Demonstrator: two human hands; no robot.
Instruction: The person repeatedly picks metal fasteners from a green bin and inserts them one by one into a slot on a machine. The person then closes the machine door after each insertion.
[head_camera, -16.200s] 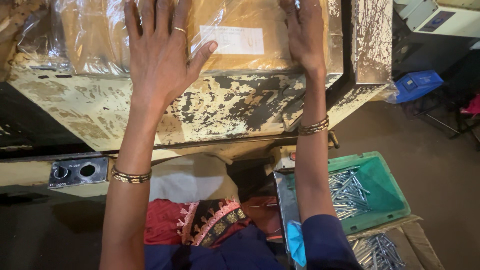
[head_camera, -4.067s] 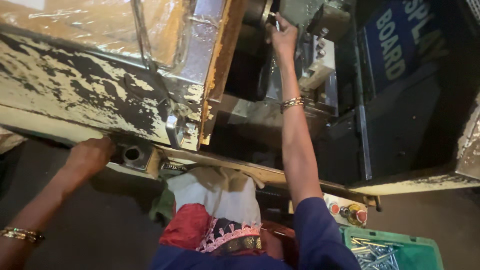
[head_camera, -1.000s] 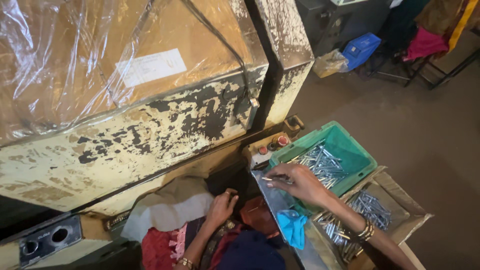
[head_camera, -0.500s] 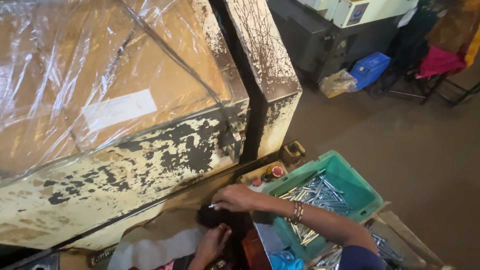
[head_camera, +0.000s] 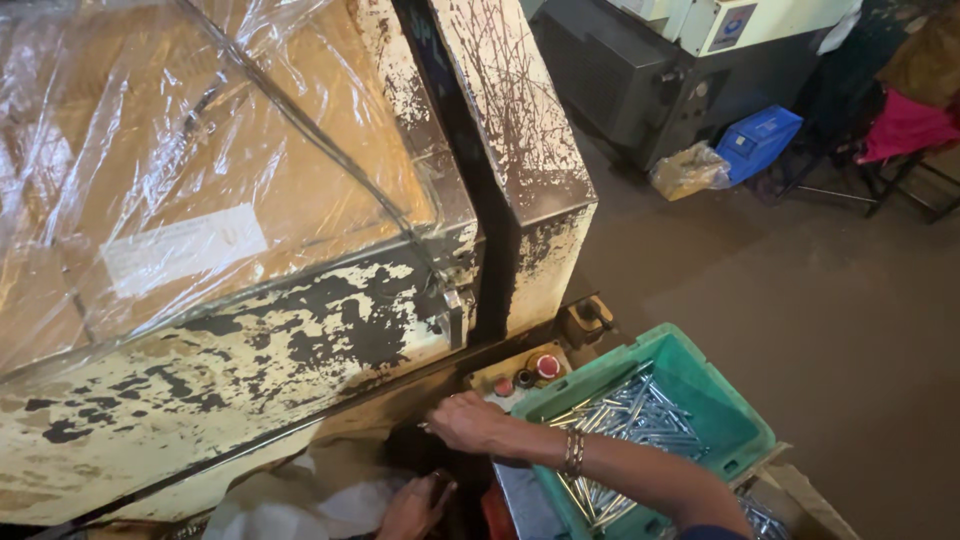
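Right hand (head_camera: 472, 422) fingers pinched on thin metal pin (head_camera: 425, 427), at dark machine opening beside green crate (head_camera: 745, 430). Pin likely stiff, light, slick; grip mid-shaft. Left hand (head_camera: 415, 505) curled below, contents unclear.

You have one view only — the head camera, worn high and aimed steeply down and forward. It looks past the machine housing (head_camera: 300, 330) onto the right hand (head_camera: 470, 422) and left hand (head_camera: 412, 505) at the lower edge — close range — with the green crate (head_camera: 735, 425) and floor (head_camera: 800, 290) to the right.
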